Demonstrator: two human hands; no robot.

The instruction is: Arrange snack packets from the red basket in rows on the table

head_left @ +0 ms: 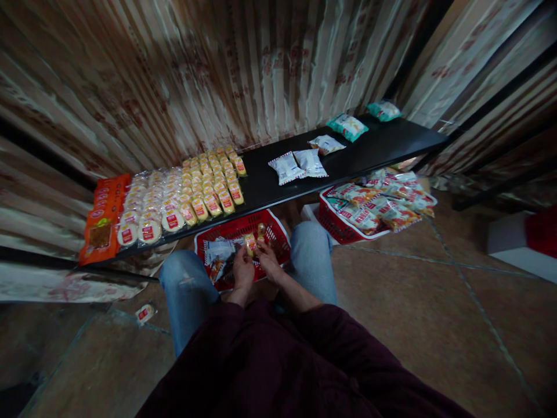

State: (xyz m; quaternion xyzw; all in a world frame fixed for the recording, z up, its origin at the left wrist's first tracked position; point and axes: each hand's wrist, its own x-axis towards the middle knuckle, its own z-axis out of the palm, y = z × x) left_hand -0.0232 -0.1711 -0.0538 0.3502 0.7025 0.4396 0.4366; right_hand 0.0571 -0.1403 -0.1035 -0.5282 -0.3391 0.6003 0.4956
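Note:
Over a red plastic basket between the knees, my left hand is closed on a small wrapped yellow cake. My right hand is closed beside it, its fingers at a second wrapped yellow cake. Silvery snack bags lie in the left part of the basket. On the black shelf just beyond stand close rows of similar wrapped yellow cakes. Left of them are rows of round, pale wrapped cakes. The exact finger contacts are small and dim.
A large orange packet lies at the left end of the black shelf. White bags and green bags rest farther right. Another red basket holds many snack bags. One wrapped cake lies on the floor.

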